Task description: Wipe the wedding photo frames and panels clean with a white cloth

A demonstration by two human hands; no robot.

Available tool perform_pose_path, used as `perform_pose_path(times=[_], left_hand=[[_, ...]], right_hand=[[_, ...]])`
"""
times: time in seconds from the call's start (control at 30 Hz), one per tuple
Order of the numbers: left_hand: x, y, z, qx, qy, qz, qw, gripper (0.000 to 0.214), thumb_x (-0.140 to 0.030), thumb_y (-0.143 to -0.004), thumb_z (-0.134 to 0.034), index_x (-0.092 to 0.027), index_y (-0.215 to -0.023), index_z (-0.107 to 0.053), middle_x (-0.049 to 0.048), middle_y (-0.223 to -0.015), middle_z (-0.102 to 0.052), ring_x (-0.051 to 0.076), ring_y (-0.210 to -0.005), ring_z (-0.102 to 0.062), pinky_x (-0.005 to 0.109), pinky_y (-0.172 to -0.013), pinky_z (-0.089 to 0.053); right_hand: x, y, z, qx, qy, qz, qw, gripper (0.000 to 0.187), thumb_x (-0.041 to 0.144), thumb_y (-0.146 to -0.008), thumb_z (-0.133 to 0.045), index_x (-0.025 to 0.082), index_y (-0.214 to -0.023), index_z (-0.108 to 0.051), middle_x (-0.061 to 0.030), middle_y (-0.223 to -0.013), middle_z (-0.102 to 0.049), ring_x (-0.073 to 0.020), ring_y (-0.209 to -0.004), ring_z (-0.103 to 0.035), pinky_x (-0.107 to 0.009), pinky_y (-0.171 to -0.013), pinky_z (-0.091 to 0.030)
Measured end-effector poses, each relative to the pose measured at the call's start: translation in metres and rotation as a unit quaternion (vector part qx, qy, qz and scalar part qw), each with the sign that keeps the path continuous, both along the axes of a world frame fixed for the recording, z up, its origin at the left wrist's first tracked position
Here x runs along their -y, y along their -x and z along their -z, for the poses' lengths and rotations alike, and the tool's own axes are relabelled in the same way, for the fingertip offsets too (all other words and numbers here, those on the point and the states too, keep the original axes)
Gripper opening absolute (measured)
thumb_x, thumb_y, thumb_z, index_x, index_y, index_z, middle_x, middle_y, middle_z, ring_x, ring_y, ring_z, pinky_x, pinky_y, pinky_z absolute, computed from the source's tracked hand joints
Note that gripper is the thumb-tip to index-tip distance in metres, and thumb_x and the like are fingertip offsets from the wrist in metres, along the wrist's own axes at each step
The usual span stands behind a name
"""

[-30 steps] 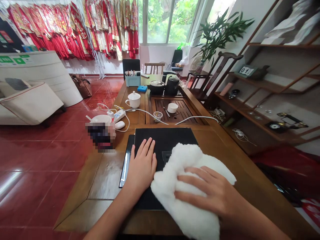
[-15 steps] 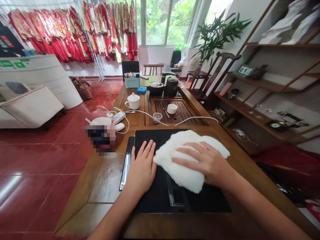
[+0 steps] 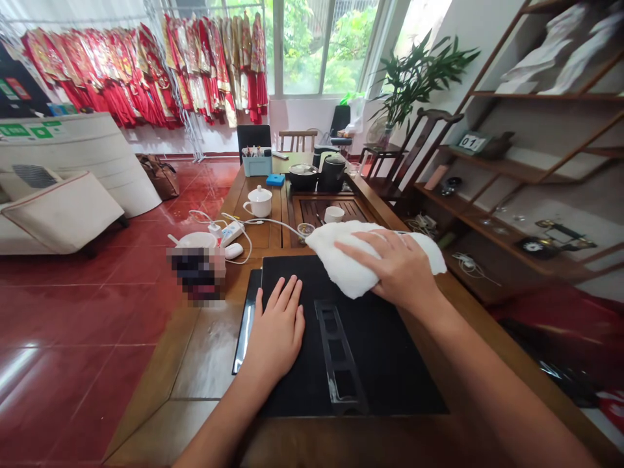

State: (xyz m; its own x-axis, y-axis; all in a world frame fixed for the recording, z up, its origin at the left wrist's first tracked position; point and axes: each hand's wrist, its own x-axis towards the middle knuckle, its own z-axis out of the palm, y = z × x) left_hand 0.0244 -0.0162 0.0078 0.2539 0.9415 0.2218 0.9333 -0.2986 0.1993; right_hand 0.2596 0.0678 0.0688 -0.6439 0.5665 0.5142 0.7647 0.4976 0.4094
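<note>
A flat black board (image 3: 390,364) lies on the wooden table, with a strip of square, dark window-like frames (image 3: 336,344) down its middle. My left hand (image 3: 279,325) rests flat on the board's left side, fingers stretched out and holding nothing. In my right hand (image 3: 400,266) is a white cloth (image 3: 348,273), gripped from above at the far right edge of the board. Part of the cloth is hidden under my fingers. Under the board's left side, a second glossy black panel (image 3: 246,325) sticks out.
Beyond the board stand a white lidded cup (image 3: 259,201), a small white bowl (image 3: 334,214) on the tea tray (image 3: 358,209) and a black kettle (image 3: 333,172). White cables, a power strip (image 3: 231,233) and a mouse (image 3: 234,251) lie at the left. Wooden shelves (image 3: 511,170) rise on the right.
My right hand has moved the white cloth away from me, to the board's far edge, uncovering the strip of frames. My left hand has stayed in place.
</note>
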Motion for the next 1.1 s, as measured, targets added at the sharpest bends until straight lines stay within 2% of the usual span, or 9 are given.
perform_pose_path(times=[0.2,0.47,0.83,0.97,1.1], left_hand=[[0.0,0.0,-0.001,-0.007,0.003,-0.003,1.0,0.048,-0.025,-0.101,-0.03,-0.022,-0.149,-0.035,-0.0007,-0.157,-0.029,0.022,-0.146,-0.025,0.056,-0.116,-0.024],[0.001,-0.002,0.001,-0.012,-0.007,-0.015,1.0,0.048,-0.024,-0.101,-0.031,-0.021,-0.149,-0.036,0.0002,-0.156,-0.031,0.023,-0.145,-0.027,0.056,-0.115,-0.029],[-0.001,-0.002,0.001,-0.006,-0.001,-0.012,1.0,0.049,-0.022,-0.1,-0.032,-0.019,-0.148,-0.036,0.002,-0.156,-0.031,0.024,-0.144,-0.029,0.057,-0.114,-0.029],[-0.001,-0.001,0.001,0.0,-0.004,-0.009,1.0,0.049,-0.022,-0.1,-0.033,-0.019,-0.148,-0.036,0.002,-0.156,-0.032,0.024,-0.144,-0.029,0.057,-0.115,-0.028],[0.0,0.0,0.001,-0.001,0.001,-0.006,1.0,0.049,-0.022,-0.1,-0.031,-0.019,-0.149,-0.035,0.0018,-0.156,-0.03,0.024,-0.145,-0.027,0.058,-0.115,-0.026]], right_hand=[[0.011,-0.001,0.015,0.054,0.115,-0.051,0.991,0.058,0.018,-0.081,-0.061,0.029,-0.136,-0.052,-0.0094,-0.132,-0.057,-0.034,-0.114,-0.05,-0.044,-0.086,-0.038],[0.062,-0.003,0.022,0.01,0.175,-0.095,0.98,0.054,0.015,-0.08,-0.057,0.028,-0.133,-0.056,-0.009,-0.127,-0.06,-0.0331,-0.107,-0.055,-0.046,-0.084,-0.042],[0.139,-0.017,0.014,-0.027,0.215,-0.147,0.965,0.04,0.029,-0.091,-0.044,0.031,-0.128,-0.059,-0.0061,-0.119,-0.066,-0.0256,-0.097,-0.063,-0.04,-0.078,-0.047],[0.152,-0.028,0.013,-0.014,0.224,-0.178,0.958,0.04,0.023,-0.094,-0.042,0.037,-0.126,-0.06,-0.0007,-0.113,-0.069,-0.021,-0.091,-0.066,-0.036,-0.074,-0.052],[0.153,-0.039,-0.008,-0.01,0.22,-0.21,0.953,0.045,0.019,-0.092,-0.041,0.04,-0.128,-0.06,0.002,-0.112,-0.071,-0.0213,-0.091,-0.068,-0.035,-0.071,-0.056]])
